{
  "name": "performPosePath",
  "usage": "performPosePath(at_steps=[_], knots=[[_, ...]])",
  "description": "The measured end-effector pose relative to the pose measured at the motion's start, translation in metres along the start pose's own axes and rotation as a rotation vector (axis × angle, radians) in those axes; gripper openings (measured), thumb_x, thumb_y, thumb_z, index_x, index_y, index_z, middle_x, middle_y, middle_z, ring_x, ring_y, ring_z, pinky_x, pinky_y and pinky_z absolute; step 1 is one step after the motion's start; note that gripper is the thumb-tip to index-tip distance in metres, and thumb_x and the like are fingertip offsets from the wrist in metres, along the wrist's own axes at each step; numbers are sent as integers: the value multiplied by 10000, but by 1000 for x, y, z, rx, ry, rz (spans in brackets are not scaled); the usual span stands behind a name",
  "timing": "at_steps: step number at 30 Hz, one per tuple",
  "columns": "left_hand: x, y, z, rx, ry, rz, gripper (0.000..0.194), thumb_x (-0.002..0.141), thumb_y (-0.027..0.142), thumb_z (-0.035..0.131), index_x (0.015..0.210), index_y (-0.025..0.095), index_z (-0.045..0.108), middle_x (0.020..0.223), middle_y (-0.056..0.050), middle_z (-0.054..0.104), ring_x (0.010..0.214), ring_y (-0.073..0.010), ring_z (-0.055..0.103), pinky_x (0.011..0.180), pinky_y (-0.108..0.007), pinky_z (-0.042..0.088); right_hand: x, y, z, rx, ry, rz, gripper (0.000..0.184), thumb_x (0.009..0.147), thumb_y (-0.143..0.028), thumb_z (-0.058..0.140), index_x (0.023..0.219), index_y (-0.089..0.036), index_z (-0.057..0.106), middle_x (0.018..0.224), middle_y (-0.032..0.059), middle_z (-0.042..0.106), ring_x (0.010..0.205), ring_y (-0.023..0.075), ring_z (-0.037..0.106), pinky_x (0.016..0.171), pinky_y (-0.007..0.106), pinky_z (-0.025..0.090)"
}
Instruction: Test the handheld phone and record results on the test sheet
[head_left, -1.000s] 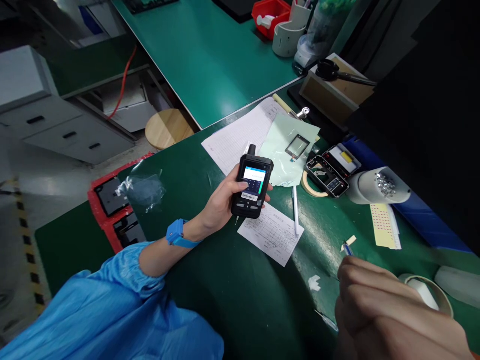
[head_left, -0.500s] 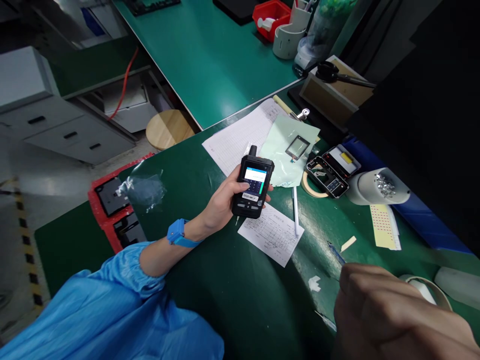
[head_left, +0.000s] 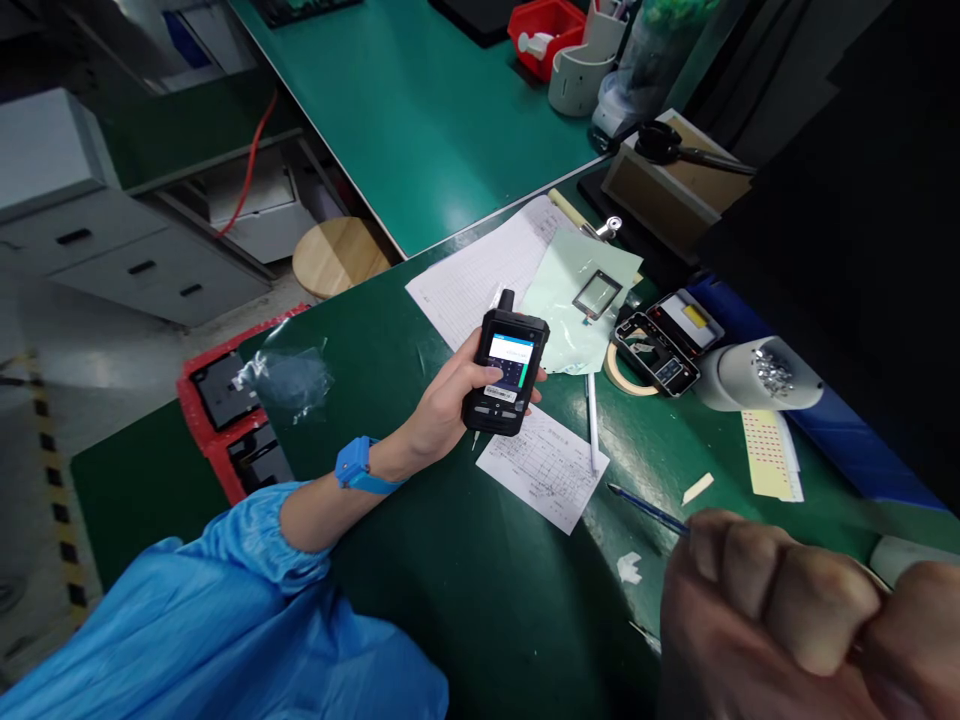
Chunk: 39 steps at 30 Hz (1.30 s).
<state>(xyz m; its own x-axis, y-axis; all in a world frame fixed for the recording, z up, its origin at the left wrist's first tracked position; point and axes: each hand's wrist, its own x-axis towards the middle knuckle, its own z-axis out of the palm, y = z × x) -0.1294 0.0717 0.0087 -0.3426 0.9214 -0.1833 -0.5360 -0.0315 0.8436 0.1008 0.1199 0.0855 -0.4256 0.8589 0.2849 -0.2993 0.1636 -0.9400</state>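
Note:
My left hand [head_left: 442, 408] is wrapped round a black handheld radio [head_left: 496, 411] with a stub antenna, held upright above the bench. Its lit screen shows a number keypad, and my left thumb rests on the screen. A blue wristband circles that wrist. My right hand [head_left: 780, 610], large at the lower right, is closed in a fist. From it a blue pen [head_left: 646, 507] sticks out to the left, tip toward the handwritten sheet [head_left: 536, 475]. The inside of the right fist is hidden.
Beyond the radio lie a lined paper [head_left: 469, 275], a pale green sheet [head_left: 559, 340] with a small display panel [head_left: 598, 295], and an opened device [head_left: 656, 352] on a tape roll [head_left: 626, 382]. A white cup [head_left: 761, 375] stands right; a red tray [head_left: 199, 420] sits left.
My right fist has turned and shifted slightly, and the pen now reaches farther left out of it. My left hand and the radio stay in place, the thumb moving slightly on the screen.

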Motion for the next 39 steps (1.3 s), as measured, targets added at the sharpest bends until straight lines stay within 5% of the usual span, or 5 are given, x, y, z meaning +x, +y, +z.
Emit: performPosePath(at_steps=[11, 18, 29, 39], knots=[[0, -2, -3, -13, -30, 3, 647, 923, 366, 772, 1502, 154, 578, 1125, -108, 843, 940, -266, 823, 796, -371, 691, -8, 3, -2, -6, -40, -98, 609, 1150, -503, 652, 684, -251, 352, 508, -99, 209, 389, 101, 169, 471, 350, 201], [0, 1, -2, 15, -29, -11, 662, 904, 369, 769, 1502, 144, 593, 1148, -118, 841, 970, -280, 824, 819, -387, 691, 19, -21, 16, -80, -78, 61, 640, 1172, -453, 601, 678, -217, 270, 533, -97, 175, 435, 71, 125, 445, 277, 242], [-1, 1, 0, -12, -5, -4, 617, 886, 345, 782, 1444, 147, 606, 1109, -105, 847, 936, -265, 831, 791, -359, 691, 19, -9, 8, 26, -94, 65, 601, 1101, -371, 651, 649, -213, 288, 545, -96, 187, 391, 46, 181, 447, 243, 255], [-1, 0, -1, -10, -12, 4, 600, 919, 339, 764, 1464, 147, 603, 1099, -107, 847, 921, -259, 830, 794, -357, 693, 17, -9, 20, 56, -7, 70, 684, 1134, -432, 656, 682, -226, 187, 563, -107, 70, 431, 50, 25, 436, 245, 175]])
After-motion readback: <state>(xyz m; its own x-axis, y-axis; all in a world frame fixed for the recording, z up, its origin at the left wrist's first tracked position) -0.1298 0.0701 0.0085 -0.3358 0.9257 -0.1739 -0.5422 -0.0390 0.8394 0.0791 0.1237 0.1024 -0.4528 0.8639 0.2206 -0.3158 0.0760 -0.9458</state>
